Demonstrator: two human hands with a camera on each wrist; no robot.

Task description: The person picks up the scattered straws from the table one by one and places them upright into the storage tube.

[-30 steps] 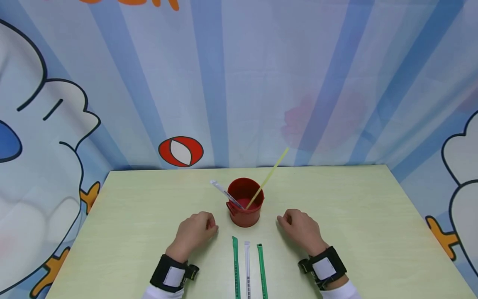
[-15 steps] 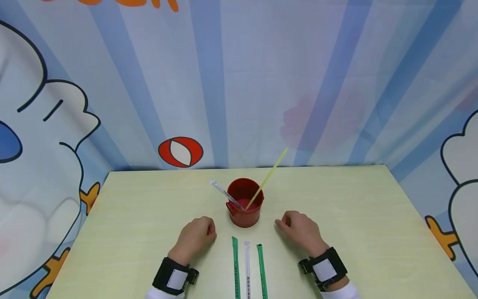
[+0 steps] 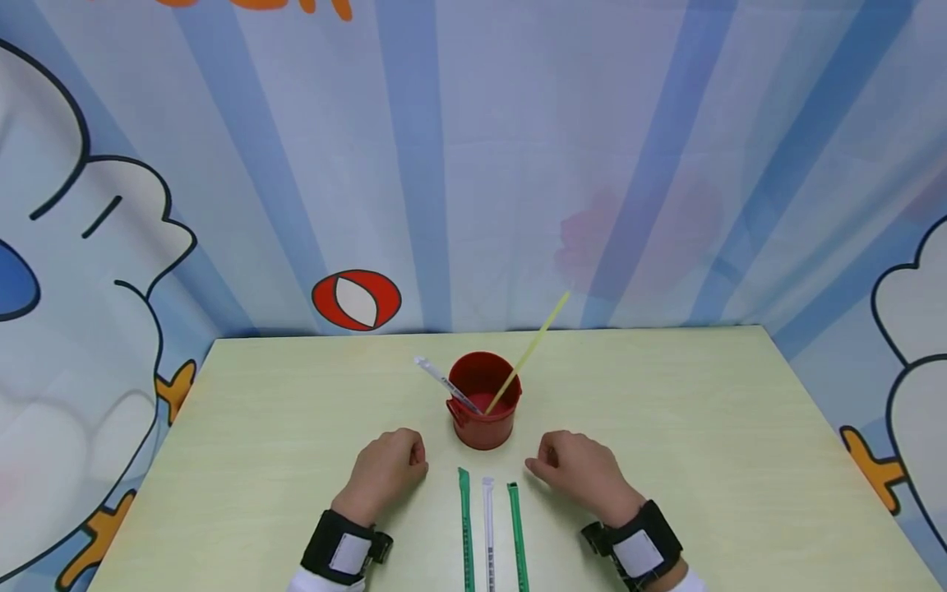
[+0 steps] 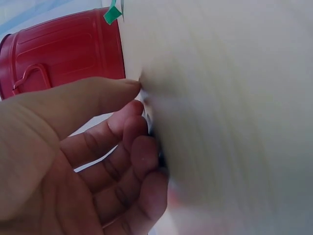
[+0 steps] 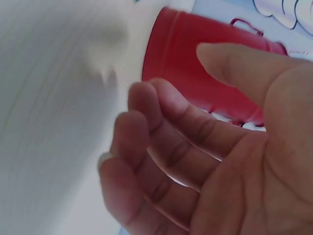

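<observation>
My left hand (image 3: 385, 470) rests on the table left of a small red bucket (image 3: 482, 427), its fingers loosely curled around nothing. To the bucket's right and a little nearer, my right hand (image 3: 582, 470) has relaxed, bent fingers and holds nothing, as the right wrist view also shows. A yellow straw (image 3: 534, 345) and a white paper-wrapped straw (image 3: 444, 380) lean inside the bucket. Between the hands and nearer to me lie a green wrapped straw (image 3: 465, 526), a white wrapped straw (image 3: 488, 530) and a second green wrapped straw (image 3: 518, 534), roughly side by side.
The pale wooden table (image 3: 688, 395) ends at the back against a blue striped cloth backdrop (image 3: 503, 164) with cartoon prints. Each wrist wears a black strap; the left strap (image 3: 336, 547) and right strap (image 3: 642, 543) carry small cameras.
My right hand has shifted left and toward me, closer to the right green straw. The left hand drew slightly toward me earlier, then stayed put. Bucket and straws keep their places.
</observation>
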